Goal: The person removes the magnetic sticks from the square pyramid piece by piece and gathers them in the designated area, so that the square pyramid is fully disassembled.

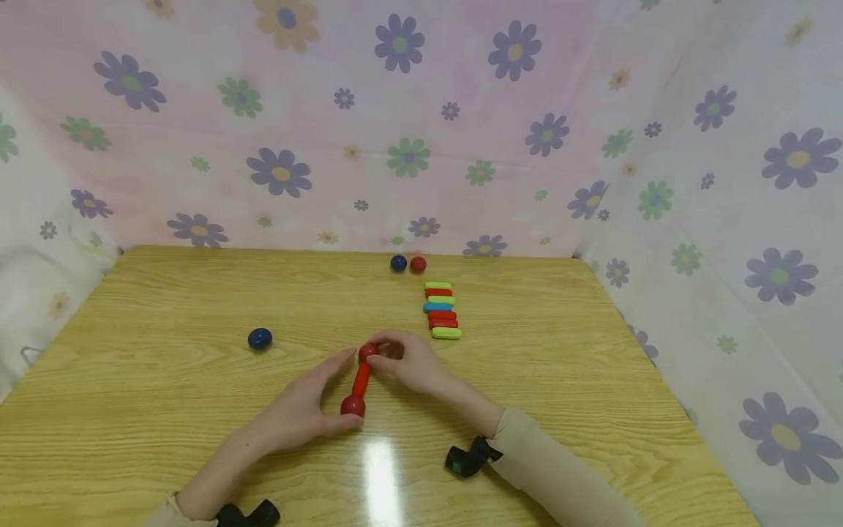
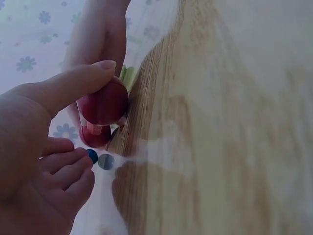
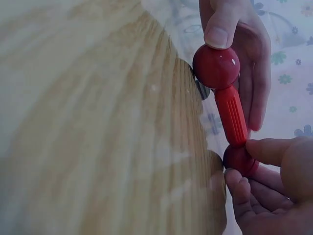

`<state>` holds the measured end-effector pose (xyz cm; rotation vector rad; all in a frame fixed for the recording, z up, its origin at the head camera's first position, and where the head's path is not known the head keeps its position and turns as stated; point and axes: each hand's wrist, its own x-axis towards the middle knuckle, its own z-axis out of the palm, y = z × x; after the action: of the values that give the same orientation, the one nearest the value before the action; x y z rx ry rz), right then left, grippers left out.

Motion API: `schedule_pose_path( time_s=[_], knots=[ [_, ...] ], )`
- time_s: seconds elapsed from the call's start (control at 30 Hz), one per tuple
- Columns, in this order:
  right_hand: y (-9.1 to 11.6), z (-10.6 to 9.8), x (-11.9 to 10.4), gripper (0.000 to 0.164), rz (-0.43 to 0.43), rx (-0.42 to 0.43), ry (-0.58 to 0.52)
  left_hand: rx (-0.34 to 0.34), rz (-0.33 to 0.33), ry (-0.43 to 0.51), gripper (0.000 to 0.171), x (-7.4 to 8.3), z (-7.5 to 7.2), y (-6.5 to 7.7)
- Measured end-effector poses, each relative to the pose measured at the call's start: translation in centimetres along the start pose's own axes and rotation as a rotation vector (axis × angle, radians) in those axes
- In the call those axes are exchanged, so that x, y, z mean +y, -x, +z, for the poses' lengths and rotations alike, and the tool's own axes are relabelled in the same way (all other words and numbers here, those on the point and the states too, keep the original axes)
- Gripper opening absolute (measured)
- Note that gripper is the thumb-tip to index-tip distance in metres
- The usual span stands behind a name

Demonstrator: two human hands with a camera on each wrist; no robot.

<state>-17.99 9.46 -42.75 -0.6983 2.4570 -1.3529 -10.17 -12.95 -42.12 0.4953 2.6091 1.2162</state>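
Note:
On the wooden table lies a red rod (image 1: 361, 379) with a red ball at each end, like a small dumbbell. My right hand (image 1: 416, 363) pinches the far red ball (image 1: 368, 353) between thumb and fingers. Along the other side of the rod is my left hand (image 1: 296, 406), its thumb at the near red ball (image 1: 353, 407) and its fingers stretched toward the far one. In the right wrist view, the left thumb (image 3: 218, 35) rests on top of the near ball (image 3: 216, 66), while the rod (image 3: 231, 117) shows grooves along its side.
A dark blue ball (image 1: 260, 339) lies to the left. Farther back, another blue ball (image 1: 398, 263) and a red ball (image 1: 418, 264) sit side by side. Several yellow, red and blue rods (image 1: 440, 307) form a column right of centre. A flowered cloth (image 1: 448, 110) hangs behind the table.

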Motion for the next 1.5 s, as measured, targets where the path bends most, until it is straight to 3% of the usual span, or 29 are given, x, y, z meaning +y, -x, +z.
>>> schedule_pose_path(
  time_s=[0.27,0.43,0.63,0.8,0.97,1.23,1.5],
  knots=[
    [1.1,-1.3,1.1,0.031,0.029,0.071,0.004,0.024,0.025,0.026,0.085,-0.1,-0.1,-0.2],
    [1.8,-2.0,1.5,0.026,0.012,0.087,0.05,0.07,0.065,0.047,0.064,0.0,-0.1,-0.4],
    [2.6,-2.2,1.4,0.024,0.003,0.081,0.084,0.145,0.02,0.087,0.046,0.0,0.0,-0.5],
    [3.0,-1.9,1.2,0.024,-0.039,0.042,0.151,0.205,0.008,0.102,0.041,-0.2,0.0,-0.5],
    [3.1,-1.5,1.1,0.021,-0.104,0.042,0.217,0.222,-0.006,0.104,0.036,-0.2,0.1,-0.6],
    [3.2,-0.8,0.8,0.017,-0.141,0.078,0.196,0.216,-0.029,0.124,0.028,-0.1,0.0,-0.6],
    [2.8,-0.6,1.1,0.01,-0.121,0.163,0.171,0.209,-0.04,0.12,0.027,-0.2,-0.2,-0.5]
  ],
)
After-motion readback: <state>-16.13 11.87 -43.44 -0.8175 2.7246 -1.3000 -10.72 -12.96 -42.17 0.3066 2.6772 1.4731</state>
